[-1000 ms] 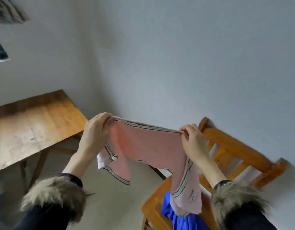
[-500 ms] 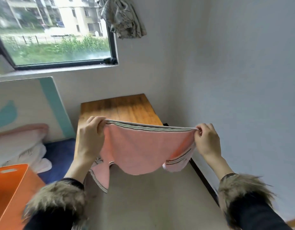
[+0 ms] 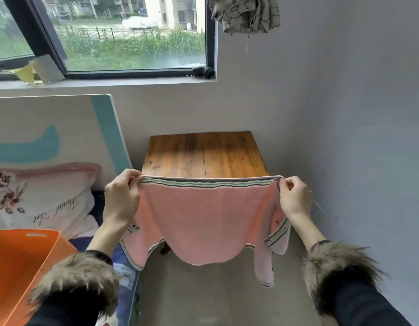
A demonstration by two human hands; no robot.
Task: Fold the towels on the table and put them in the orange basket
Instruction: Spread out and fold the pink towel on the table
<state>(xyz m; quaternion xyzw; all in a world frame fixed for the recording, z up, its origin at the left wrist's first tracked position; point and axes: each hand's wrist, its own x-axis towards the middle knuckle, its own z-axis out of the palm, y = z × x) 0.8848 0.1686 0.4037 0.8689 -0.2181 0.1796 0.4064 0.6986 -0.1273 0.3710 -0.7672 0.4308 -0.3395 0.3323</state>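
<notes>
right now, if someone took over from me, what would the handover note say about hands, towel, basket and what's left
Left hand: pinching the left top corner of the pink towel.
Right hand: pinching the right top corner.
Towel: held up in the air, striped edge stretched level between the hands, the rest hanging loose in front of the wooden table; not yet folded.
Orange basket: lower left, beside the bed; the part in view holds nothing.
Done: towel picked up and spread.
Left: fold it, place it in the basket. No other towel shows on the visible table top.
</notes>
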